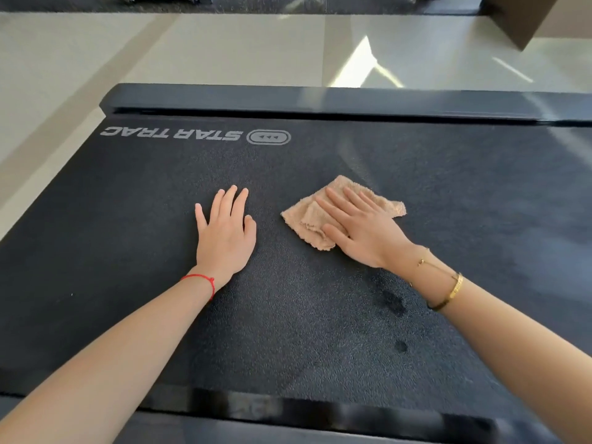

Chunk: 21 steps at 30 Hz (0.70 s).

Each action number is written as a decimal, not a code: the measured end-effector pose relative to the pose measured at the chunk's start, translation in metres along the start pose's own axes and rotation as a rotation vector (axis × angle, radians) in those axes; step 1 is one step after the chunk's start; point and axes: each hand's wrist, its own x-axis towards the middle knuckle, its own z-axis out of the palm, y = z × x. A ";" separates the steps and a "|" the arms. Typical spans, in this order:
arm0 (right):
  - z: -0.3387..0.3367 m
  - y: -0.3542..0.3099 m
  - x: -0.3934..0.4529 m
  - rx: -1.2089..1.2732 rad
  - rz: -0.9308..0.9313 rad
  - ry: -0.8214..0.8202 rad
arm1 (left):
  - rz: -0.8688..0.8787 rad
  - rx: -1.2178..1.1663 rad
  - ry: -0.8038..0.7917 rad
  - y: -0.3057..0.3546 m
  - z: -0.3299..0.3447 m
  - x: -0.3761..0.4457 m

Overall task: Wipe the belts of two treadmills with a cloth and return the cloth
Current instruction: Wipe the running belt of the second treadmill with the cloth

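A black textured treadmill belt with a grey STAR TRAC logo fills most of the view. A crumpled beige cloth lies on the belt right of centre. My right hand lies flat on top of the cloth, fingers spread, pressing it against the belt. My left hand rests flat on the bare belt to the left of the cloth, fingers apart and holding nothing. Two dark damp spots mark the belt below my right wrist.
The treadmill's dark side rail runs along the belt's far edge, and another glossy rail along the near edge. Beyond lies a pale tiled floor. A brown box-like corner shows at the top right.
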 end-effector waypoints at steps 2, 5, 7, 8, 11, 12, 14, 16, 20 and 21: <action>-0.001 -0.002 -0.004 0.006 0.016 -0.015 | -0.001 0.023 -0.005 0.001 -0.001 -0.001; -0.001 -0.003 0.006 0.020 0.045 -0.039 | 0.007 0.050 -0.009 0.002 -0.002 -0.002; 0.001 -0.002 0.019 0.028 0.050 -0.057 | 0.008 0.057 -0.020 0.001 -0.002 -0.001; 0.003 -0.001 0.027 0.034 0.052 -0.062 | 0.009 0.062 -0.022 0.000 -0.001 -0.001; 0.005 0.000 0.060 0.035 0.061 -0.071 | 0.011 0.074 -0.022 -0.002 0.001 0.001; 0.005 0.001 0.073 0.035 0.063 -0.074 | 0.012 0.077 -0.019 -0.003 0.002 0.002; 0.005 0.002 0.100 0.048 0.068 -0.081 | 0.015 0.085 -0.012 -0.004 0.003 0.003; 0.002 0.004 0.128 0.074 0.074 -0.081 | 0.015 0.091 -0.004 -0.004 0.005 0.004; -0.004 0.006 0.169 0.182 0.111 0.005 | 0.009 0.077 0.005 -0.005 0.005 0.005; -0.005 0.006 0.173 0.215 0.127 0.046 | 0.009 0.072 0.002 -0.005 0.004 0.005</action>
